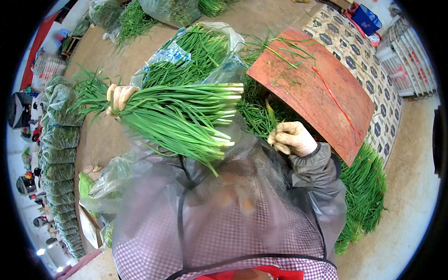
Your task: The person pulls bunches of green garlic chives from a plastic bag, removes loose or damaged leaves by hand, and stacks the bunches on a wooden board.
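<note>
My left hand (120,98) is wrapped around a bunch of garlic chives (182,115) near its leafy end. The bunch lies sideways in front of my chest, its pale cut stems fanning out to the right. Low beside the board, my right hand (292,138) has its fingers curled together. A yellow-tipped chive leaf (271,112) rises from those fingertips and looks pinched between them. Loose green leaves (257,117) are heaped just beyond that hand, partly under the board. A translucent smock (224,210) covers my front and right arm.
A reddish board (315,84) bears leaf scraps and a red tie (336,98). Beyond the bunch lies an open plastic bag of chives (189,59). Tied chives (365,185) are stacked at right. Filled bags (61,168) line the left. A blue basket (365,19) stands far right.
</note>
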`<control>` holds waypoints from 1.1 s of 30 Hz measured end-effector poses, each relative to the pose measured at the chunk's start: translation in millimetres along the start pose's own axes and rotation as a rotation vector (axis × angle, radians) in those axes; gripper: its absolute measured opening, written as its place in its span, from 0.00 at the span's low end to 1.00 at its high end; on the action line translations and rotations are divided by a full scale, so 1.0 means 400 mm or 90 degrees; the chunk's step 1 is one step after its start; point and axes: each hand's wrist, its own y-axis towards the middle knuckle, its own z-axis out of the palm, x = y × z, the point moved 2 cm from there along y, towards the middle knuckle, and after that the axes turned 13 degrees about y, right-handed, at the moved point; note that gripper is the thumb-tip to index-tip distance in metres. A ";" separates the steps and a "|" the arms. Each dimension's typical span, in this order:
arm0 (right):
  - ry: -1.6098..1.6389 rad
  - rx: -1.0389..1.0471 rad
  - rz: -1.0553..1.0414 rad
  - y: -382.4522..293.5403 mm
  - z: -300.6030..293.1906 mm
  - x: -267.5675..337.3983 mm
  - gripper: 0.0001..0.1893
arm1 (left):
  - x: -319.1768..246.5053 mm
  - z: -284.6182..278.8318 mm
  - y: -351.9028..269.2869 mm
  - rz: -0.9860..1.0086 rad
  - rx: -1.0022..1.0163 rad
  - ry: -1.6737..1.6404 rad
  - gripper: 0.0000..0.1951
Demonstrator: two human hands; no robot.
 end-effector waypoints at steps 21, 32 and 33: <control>0.142 -0.161 -0.290 0.194 0.009 -0.010 0.19 | 0.032 -0.013 -0.013 -0.028 -0.191 -0.003 0.10; 0.205 -0.242 -0.287 0.151 -0.090 0.043 0.16 | -0.078 -0.143 -0.021 -0.198 -0.451 0.234 0.15; 0.180 -0.214 -0.274 0.126 -0.073 0.058 0.15 | -0.048 -0.132 -0.006 -0.207 -0.448 0.229 0.15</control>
